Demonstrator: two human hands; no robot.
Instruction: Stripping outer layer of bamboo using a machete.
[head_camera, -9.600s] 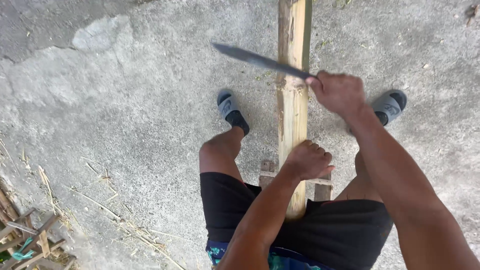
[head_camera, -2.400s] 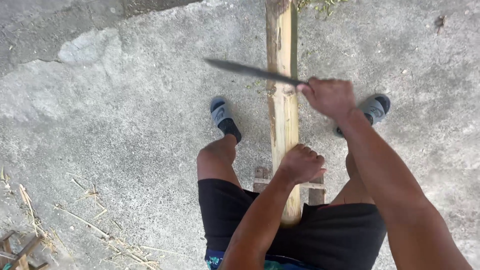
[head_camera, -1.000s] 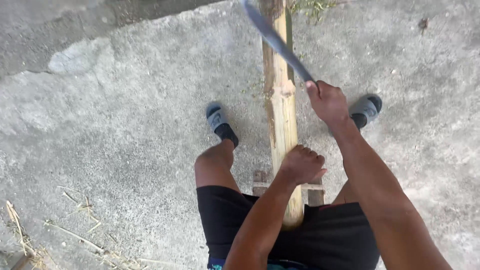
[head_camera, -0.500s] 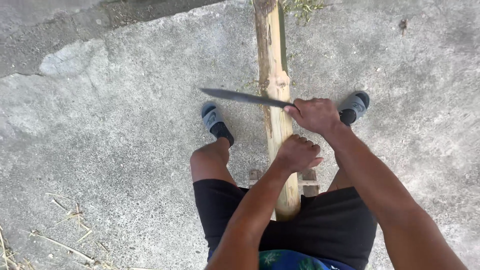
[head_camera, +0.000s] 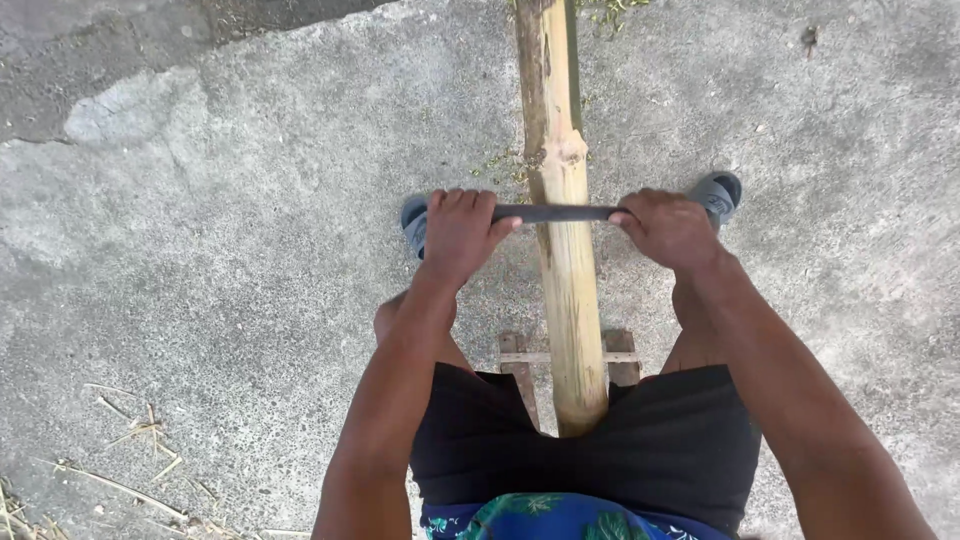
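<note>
A long bamboo pole (head_camera: 565, 240) runs away from me between my legs, its near end resting on a small wooden stool (head_camera: 520, 355). A dark long-bladed knife (head_camera: 555, 212) lies flat across the pole, just below a knot. My right hand (head_camera: 665, 225) grips the knife's handle on the right of the pole. Left of the pole, my left hand (head_camera: 458, 228) is closed over the far end of the blade. Both arms reach forward over my black shorts.
My feet in grey slippers (head_camera: 720, 192) stand on rough concrete (head_camera: 230, 260) on either side of the pole. Dry bamboo slivers (head_camera: 120, 440) lie at the lower left. A darker strip of ground (head_camera: 280, 12) runs along the top.
The knife came down from a raised swing and now lies across the pole. My left hand left the pole and took hold of the blade's end.
</note>
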